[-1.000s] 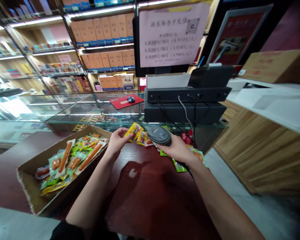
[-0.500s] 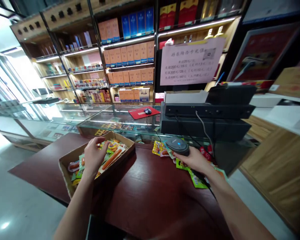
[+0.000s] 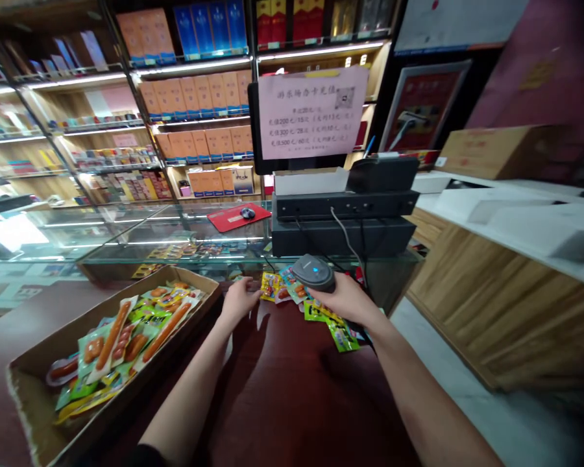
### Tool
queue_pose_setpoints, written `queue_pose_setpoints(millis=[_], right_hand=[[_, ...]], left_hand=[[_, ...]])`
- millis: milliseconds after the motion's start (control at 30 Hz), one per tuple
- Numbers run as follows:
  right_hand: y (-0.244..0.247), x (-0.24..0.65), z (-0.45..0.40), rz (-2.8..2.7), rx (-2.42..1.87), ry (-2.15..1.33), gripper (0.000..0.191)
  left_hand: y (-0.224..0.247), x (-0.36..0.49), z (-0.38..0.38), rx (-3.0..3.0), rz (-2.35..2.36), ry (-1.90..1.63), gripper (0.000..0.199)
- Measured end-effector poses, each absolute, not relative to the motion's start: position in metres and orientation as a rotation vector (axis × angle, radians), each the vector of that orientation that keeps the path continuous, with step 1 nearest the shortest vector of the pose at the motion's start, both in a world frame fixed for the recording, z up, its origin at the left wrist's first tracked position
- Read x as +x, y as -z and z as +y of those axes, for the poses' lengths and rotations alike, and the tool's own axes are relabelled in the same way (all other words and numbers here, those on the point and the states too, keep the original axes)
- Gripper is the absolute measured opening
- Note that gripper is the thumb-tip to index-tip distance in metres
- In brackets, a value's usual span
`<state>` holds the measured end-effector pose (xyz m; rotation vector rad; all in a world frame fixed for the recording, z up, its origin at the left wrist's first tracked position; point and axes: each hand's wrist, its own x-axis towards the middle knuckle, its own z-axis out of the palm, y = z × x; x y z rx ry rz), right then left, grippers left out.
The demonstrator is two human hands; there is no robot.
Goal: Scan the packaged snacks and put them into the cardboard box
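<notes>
A dark grey barcode scanner (image 3: 314,272) with a small blue light is gripped in my right hand (image 3: 353,299), above a row of snack packets. My left hand (image 3: 241,299) is over the brown table, fingers loosely bent and apart, with nothing visible in it. Its fingertips are just left of a yellow snack packet (image 3: 270,285); whether they touch it I cannot tell. Green packets (image 3: 343,336) lie under and beside the scanner hand, partly covered by it. On the left, an open cardboard box (image 3: 85,425) holds several sausage snacks in clear and coloured wrappers.
Behind the table runs a glass display counter (image 3: 189,227) with a red mat (image 3: 224,219) and a computer mouse (image 3: 247,213) on it. A black cash register unit (image 3: 343,235) stands behind the packets, below a paper sign (image 3: 314,117). Stocked shelves line the back wall.
My left hand has moved right, from over the cardboard box to beside the yellow packet. My right hand keeps hold of the scanner over the packets. The view has turned right.
</notes>
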<state>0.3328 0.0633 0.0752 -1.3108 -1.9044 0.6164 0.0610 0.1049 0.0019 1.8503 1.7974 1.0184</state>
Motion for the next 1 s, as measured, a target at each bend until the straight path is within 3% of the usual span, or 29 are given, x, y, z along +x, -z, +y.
queue_pose_setpoints(millis=[200,700,1000], right_hand=[[-0.073,0.332,0.063,-1.901,-1.303,-0.662,0.037],[-0.067,0.32,0.063,-1.924,-1.409,-0.669,0.035],[-0.06,0.314,0.064,-1.955,-1.314,-0.747,0.038]], left_hand=[[0.021,0.092,0.136,1.677,1.81,-0.916,0.069],[0.013,0.06,0.143,1.493,1.518,-1.109,0.042],[-0.013,0.077,0.128,1.296,1.188,-1.095,0.054]])
